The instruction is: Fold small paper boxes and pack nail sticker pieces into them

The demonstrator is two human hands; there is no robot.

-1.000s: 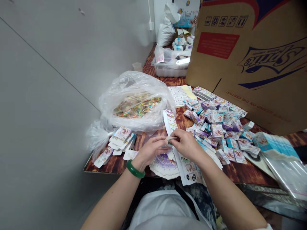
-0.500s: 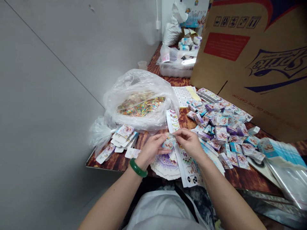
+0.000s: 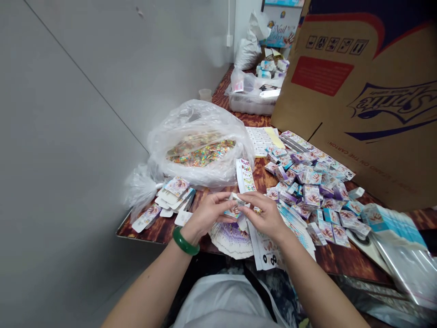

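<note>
A small printed nail-sticker box (image 3: 234,210) is held up between both hands. My left hand (image 3: 212,210), with a green bangle on the wrist, closes on its left side. At its right edge the fingers of my right hand (image 3: 264,215) are bent and pressed to the box. Below the hands lies a fan of flat purple-and-white cartons (image 3: 232,239). A long strip of printed sticker sheets (image 3: 245,175) runs under my right hand. Blue flat cartons (image 3: 295,228) are fanned beside my right forearm.
A clear plastic bag (image 3: 205,175) of colourful small pieces stands behind the hands. Loose white cartons (image 3: 175,187) lie at left. Many small boxes (image 3: 312,193) are heaped at right, before a large cardboard carton (image 3: 317,109). A plastic tub (image 3: 251,105) stands farther back.
The right hand's fingers have shifted from pinching the top edge to lying along the right side of the box. The box has turned slightly, and the view has moved a little.
</note>
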